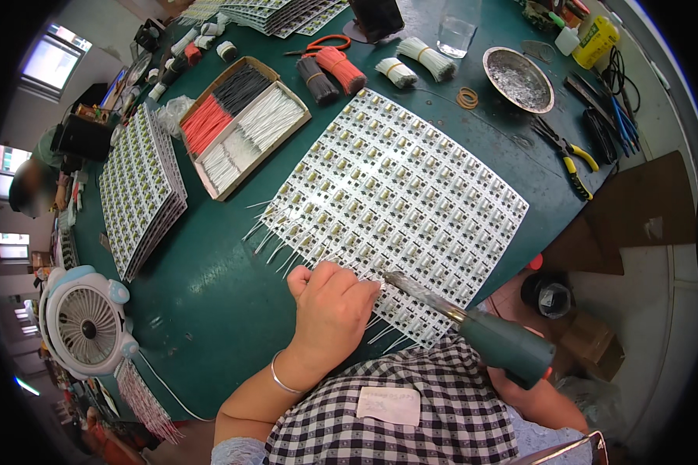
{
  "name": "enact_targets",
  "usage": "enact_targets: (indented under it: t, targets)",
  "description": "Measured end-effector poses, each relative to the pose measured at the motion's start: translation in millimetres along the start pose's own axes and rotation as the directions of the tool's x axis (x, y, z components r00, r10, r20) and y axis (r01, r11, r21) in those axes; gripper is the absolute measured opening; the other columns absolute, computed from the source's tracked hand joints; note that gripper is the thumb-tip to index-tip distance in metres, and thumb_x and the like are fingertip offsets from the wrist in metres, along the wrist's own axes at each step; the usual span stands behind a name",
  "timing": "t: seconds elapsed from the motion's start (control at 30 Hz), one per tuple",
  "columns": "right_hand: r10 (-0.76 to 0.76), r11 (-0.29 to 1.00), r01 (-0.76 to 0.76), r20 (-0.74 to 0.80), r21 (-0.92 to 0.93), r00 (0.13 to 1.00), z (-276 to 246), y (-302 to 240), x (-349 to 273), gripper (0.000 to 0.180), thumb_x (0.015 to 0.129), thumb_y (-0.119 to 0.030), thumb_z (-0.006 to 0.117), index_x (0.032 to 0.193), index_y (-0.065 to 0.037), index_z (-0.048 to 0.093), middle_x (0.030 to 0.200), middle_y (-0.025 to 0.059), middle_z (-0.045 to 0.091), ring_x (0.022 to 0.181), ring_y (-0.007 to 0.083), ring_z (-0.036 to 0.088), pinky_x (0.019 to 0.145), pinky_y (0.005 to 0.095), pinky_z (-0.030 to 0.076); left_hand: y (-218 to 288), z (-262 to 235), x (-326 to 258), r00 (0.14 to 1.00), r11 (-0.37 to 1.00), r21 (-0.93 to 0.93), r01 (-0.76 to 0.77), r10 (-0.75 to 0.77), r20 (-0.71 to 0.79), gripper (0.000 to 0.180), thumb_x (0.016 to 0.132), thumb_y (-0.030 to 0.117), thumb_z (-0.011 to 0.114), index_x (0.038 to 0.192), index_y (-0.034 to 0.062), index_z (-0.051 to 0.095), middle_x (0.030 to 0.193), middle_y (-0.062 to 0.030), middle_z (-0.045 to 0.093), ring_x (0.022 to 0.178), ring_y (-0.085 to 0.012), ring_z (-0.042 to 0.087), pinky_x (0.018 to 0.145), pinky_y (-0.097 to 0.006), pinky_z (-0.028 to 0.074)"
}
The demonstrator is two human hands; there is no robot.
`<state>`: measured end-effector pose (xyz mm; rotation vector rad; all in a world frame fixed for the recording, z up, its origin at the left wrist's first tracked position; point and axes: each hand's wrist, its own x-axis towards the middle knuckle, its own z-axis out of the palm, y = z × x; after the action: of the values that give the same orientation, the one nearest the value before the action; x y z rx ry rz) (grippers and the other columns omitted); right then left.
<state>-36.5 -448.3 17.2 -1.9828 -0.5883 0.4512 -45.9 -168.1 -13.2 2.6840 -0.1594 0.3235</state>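
A white panel of small circuit boards (411,178) lies on the green table before me, with thin white wires (275,240) sticking out along its near-left edge. My left hand (333,298) rests over that edge, thumb and fingers pinched together; what is between them is mostly hidden. Just beside those fingertips, the metal tip of a soldering iron (512,349) with a thick dark green handle touches or nearly touches the panel. My right hand (520,391) grips the handle from below, partly hidden by it.
A cardboard tray (302,116) of red, black and white wires sits beyond, near a stack of panels (136,186). Wire bundles (341,70), a metal bowl (520,80) and yellow-handled pliers (568,159) lie along the far and right side. A fan (85,322) stands left.
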Motion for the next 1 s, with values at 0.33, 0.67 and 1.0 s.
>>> enact_targets:
  t: [0.33,0.67,1.0]
  targets:
    - [0.11,0.988,-0.101,-0.079,0.115,0.991,12.4,24.7,-19.3,0.027,0.068,-0.001,0.067,0.094,0.0,0.064,0.089,0.0123,0.066,0.081,0.029,0.065,0.075,0.0349,0.051,1.9,-0.1,-1.5,1.0,1.0,0.008,0.002,-0.002,0.011,0.016,0.066,0.008,0.075,0.079,0.0147,0.067,0.07,0.0037,0.053,0.075,-0.0161,0.051,0.074,-0.035,0.028]
    - [0.047,0.998,-0.042,-0.136,0.045,0.99,16.8,39.5,-27.4,0.026,0.067,-0.001,0.068,0.093,0.0,0.064,0.089,0.0132,0.066,0.081,0.0306,0.065,0.075,0.0373,0.051,8.0,2.4,-8.3,0.991,0.991,0.049,-0.123,0.125,-0.036,0.019,0.066,0.007,0.066,0.085,0.0118,0.066,0.072,0.0022,0.049,0.075,-0.0156,0.049,0.074,-0.035,0.03]
    - [-0.04,0.999,0.044,-0.116,0.028,0.992,20.9,49.8,-24.9,0.03,0.067,-0.001,0.069,0.097,0.002,0.062,0.091,0.0143,0.066,0.083,0.0302,0.065,0.076,0.0372,0.051,9.6,4.6,-7.2,0.994,0.992,0.055,-0.111,0.111,-0.007,0.014,0.068,0.007,0.067,0.081,0.012,0.064,0.07,0.0014,0.048,0.073,-0.0165,0.049,0.074,-0.035,0.03]
